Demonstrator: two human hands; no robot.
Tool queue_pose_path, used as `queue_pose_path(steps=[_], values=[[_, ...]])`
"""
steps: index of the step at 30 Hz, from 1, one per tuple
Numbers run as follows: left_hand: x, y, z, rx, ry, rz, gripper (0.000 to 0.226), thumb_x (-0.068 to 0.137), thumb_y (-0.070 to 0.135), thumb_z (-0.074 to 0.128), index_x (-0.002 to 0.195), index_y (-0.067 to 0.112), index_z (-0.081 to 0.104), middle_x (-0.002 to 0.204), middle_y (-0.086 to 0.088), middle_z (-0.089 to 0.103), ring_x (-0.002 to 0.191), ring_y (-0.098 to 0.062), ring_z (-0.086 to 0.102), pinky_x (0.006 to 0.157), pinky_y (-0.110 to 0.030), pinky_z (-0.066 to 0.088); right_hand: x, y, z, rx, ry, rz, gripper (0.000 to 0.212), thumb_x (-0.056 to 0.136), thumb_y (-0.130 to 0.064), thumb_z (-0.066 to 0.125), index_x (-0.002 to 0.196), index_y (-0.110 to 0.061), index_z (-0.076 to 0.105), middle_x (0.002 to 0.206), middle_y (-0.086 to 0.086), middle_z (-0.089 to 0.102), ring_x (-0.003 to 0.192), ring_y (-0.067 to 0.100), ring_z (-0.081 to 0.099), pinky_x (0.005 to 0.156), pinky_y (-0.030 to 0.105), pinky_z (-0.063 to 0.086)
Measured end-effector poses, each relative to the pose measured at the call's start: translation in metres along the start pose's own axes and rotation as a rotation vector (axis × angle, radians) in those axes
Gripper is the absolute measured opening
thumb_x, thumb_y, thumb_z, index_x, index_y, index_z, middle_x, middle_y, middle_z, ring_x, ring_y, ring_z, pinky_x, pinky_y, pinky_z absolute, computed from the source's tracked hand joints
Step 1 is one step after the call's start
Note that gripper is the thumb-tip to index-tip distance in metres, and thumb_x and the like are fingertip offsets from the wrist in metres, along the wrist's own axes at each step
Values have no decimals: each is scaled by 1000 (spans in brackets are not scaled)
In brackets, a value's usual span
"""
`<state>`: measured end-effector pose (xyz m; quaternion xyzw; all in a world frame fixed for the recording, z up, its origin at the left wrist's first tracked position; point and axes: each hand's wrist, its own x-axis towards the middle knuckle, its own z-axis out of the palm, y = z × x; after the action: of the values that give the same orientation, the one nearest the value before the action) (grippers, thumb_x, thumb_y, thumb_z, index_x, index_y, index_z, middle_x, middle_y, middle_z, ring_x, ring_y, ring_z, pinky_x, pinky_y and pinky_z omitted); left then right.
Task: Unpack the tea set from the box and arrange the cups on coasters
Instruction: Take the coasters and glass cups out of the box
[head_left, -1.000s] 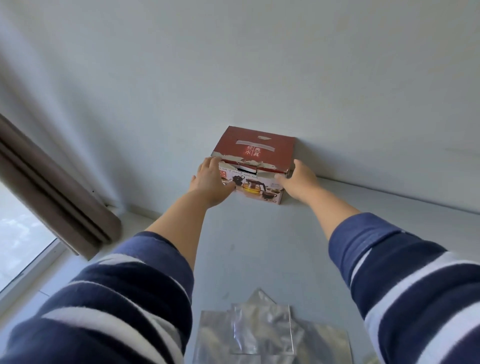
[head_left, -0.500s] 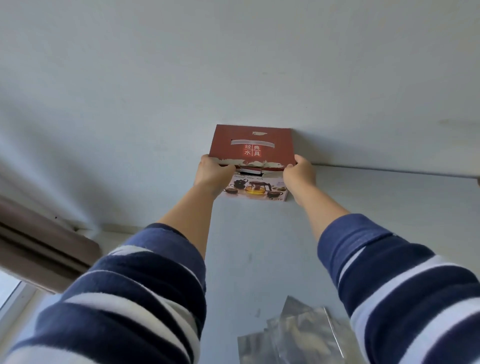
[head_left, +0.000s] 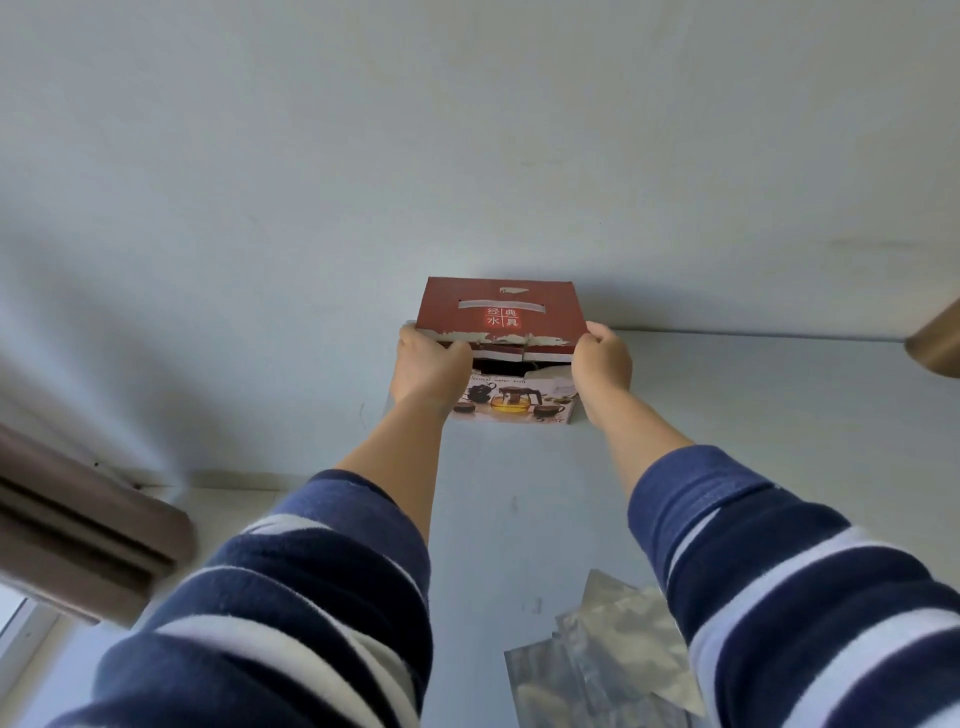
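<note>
Nearest, at five o'clock, silver foil bags (head_left: 602, 660) lie on the pale counter (head_left: 753, 415). Farther out at twelve o'clock, against the wall (head_left: 467, 156), stands the tea set box (head_left: 501, 312). The left hand (head_left: 428, 364) and right hand (head_left: 602, 364) each pinch a front corner of its red lid. A second ago the lid lay shut; now its torn front edge is raised, a dark gap showing. Unpacking has likely only begun; no cups or coasters show.

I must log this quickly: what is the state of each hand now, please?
Left hand: closed on the left front edge of the box lid.
Right hand: closed on the right front edge of the same lid.
</note>
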<state>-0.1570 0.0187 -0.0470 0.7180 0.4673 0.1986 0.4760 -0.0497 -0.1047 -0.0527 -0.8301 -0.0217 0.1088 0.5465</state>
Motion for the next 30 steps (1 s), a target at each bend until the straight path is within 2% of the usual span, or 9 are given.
queue_pose_path(steps=[3,5,8,11,17,22,24,28,30], values=[[9,16,-4,-37,48,51,47,90,21,37,136,13,34,112,-2,58,86,-22,58,71,-34,48,7,-14,-1,55,50,-36,44,101,-22,25,133,-13,53,138,8,54,125,26,50,100,33,40],[21,25,-6,-60,91,116,49,93,22,30,141,15,31,119,-6,58,98,-27,57,80,-37,47,14,-23,-1,121,54,-60,49,103,-34,20,133,-13,53,138,9,53,127,28,48,102,32,37],[41,40,-8,-142,89,203,47,94,22,27,141,19,33,134,-4,53,113,-25,52,90,-36,42,33,-35,1,190,29,-146,45,103,-33,21,133,-17,52,141,4,50,131,23,44,96,25,32],[64,50,-5,-136,60,267,49,96,23,28,146,23,28,149,3,38,130,-19,41,95,-29,33,54,-44,5,94,-40,-215,41,104,-29,24,141,-20,39,146,2,44,132,22,42,99,26,32],[104,62,12,-95,-28,334,53,94,22,33,147,24,27,151,7,30,119,-7,39,92,-23,26,93,-59,19,1,-222,-204,52,103,-30,26,153,-28,10,160,-1,19,145,20,26,113,31,23],[123,58,18,52,-94,345,62,92,28,37,152,25,20,159,12,11,140,-11,29,94,-24,27,105,-55,28,-89,-267,-188,59,103,-33,31,153,-28,0,160,0,17,142,22,30,97,26,30],[124,56,17,127,-96,347,66,92,26,39,153,26,14,160,15,6,141,-10,27,92,-23,27,104,-53,30,-142,-269,-183,66,101,-36,36,153,-30,-4,160,2,15,141,25,30,98,28,32],[117,43,14,265,-109,331,73,90,19,46,153,27,10,161,12,-2,141,-19,29,95,-30,34,92,-41,33,-415,-216,-192,98,86,-53,57,151,-28,-13,161,4,-6,148,31,7,117,49,19],[110,33,15,302,-143,301,73,92,17,50,152,26,10,161,8,-3,141,-24,29,100,-35,37,79,-33,35,-569,-170,-247,105,79,-59,62,151,-26,-7,159,7,-2,145,33,5,117,50,17]])
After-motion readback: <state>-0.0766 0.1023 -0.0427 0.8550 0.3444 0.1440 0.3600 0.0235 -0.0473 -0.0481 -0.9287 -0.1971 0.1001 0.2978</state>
